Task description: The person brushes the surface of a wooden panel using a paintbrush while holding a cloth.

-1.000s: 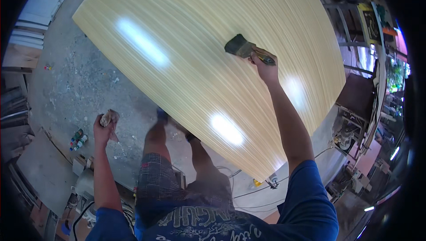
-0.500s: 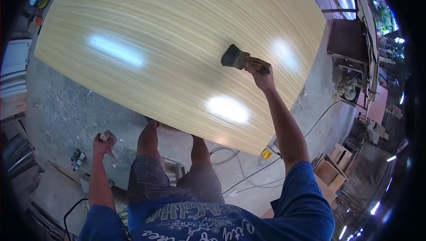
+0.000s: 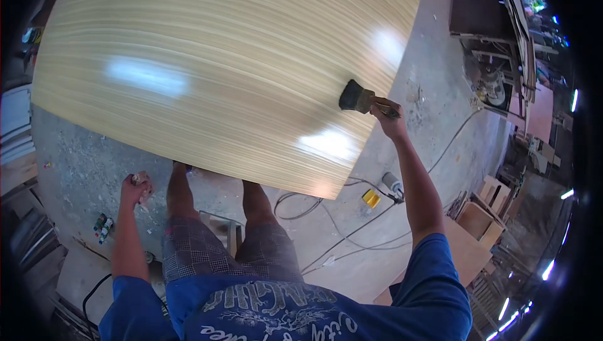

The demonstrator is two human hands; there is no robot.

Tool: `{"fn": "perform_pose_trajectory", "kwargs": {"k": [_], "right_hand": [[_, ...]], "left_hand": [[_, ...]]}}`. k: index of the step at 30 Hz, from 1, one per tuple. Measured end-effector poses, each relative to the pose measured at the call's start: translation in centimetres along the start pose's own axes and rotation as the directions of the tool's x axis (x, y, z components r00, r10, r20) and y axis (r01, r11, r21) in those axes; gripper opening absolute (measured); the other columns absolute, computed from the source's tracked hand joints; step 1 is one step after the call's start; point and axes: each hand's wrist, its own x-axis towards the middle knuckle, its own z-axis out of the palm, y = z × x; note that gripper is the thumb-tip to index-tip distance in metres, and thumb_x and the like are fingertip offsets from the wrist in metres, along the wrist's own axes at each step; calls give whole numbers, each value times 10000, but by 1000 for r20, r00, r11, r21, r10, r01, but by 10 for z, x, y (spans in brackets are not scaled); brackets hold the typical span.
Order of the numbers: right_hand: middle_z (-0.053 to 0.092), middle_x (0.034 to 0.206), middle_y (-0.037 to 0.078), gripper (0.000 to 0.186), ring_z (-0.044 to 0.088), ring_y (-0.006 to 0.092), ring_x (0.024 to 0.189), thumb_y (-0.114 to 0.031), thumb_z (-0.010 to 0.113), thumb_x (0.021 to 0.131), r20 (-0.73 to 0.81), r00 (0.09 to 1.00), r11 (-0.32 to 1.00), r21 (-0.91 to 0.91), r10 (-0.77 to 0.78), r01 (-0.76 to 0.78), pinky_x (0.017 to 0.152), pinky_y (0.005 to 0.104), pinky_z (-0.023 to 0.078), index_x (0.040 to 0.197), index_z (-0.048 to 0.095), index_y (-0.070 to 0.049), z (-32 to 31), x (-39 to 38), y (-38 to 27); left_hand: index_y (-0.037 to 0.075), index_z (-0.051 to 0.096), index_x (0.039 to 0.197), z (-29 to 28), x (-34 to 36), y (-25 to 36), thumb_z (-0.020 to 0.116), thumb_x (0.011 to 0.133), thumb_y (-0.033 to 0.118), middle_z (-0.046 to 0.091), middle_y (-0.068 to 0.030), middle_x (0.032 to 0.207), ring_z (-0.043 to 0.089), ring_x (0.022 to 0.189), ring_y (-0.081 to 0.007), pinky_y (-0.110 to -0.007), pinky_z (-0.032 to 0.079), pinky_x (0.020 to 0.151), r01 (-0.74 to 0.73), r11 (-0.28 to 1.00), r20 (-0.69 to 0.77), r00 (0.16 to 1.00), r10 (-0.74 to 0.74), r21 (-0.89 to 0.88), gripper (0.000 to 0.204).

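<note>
A large pale wood-grain panel [image 3: 207, 27] with glossy reflections spans the upper view. My right hand [image 3: 389, 121] is closed around the handle of a wide, dark-bristled paintbrush [image 3: 352, 96] at the panel's right part, near its edge; whether the bristles touch the surface I cannot tell. My left hand [image 3: 132, 188] grips a crumpled light rag [image 3: 143, 190] at lower left, off the panel and over the floor beside my legs.
Small bottles [image 3: 102, 228] stand on the concrete floor [image 3: 94, 152] at lower left. Cables [image 3: 339, 237] and a yellow item [image 3: 370, 199] lie below the panel. White boards [image 3: 16, 127] are at the left. Wood pieces [image 3: 477, 215] and a dark stand [image 3: 477, 8] are at the right.
The view has turned, so the panel sits further left and more floor shows at right. The brush in my right hand has moved down and rightward toward the panel's edge.
</note>
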Motion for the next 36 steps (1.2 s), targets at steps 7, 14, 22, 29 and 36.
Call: {"fn": "perform_pose_trajectory", "kwargs": {"k": [7,14,22,29,36], "right_hand": [[700,821,83,242,633,114,745,-114,693,833,-81,996,996,-69,49,-55,689,267,506,1043,687,5,-83,-36,84],[699,788,129,193,692,241,759,-167,655,776,-31,984,848,-502,176,-168,680,357,529,932,679,-58,-89,-56,75],[677,737,147,151,665,355,732,-202,679,749,101,984,694,-720,144,-28,657,422,528,819,651,-71,11,-13,5],[672,757,169,184,655,373,744,-226,686,737,238,967,711,-696,89,106,663,439,520,825,656,-68,106,25,-98],[679,701,145,155,687,253,661,-173,652,826,347,938,798,-571,22,193,625,365,529,782,632,-27,253,80,-247]], "left_hand": [[-40,599,1093,-13,-9,-20,765,694,134,678,-153,996,669,867,-225,-348,532,742,90,991,96,990,-99,95,465],[-31,611,976,-19,-20,-15,746,690,158,684,-144,914,660,798,-221,-345,512,709,65,994,-17,998,-63,86,368],[-3,609,1013,-13,-44,-28,759,717,154,681,-103,902,652,792,-168,-326,517,704,57,987,52,997,-49,-152,367],[5,609,1004,-48,-64,-52,756,720,98,676,-69,862,643,755,-141,-309,518,671,78,976,77,995,-63,-206,334],[-1,605,945,-101,-74,-155,700,741,75,663,-57,804,624,697,-116,-290,503,613,138,888,26,990,-142,-439,237]]}}
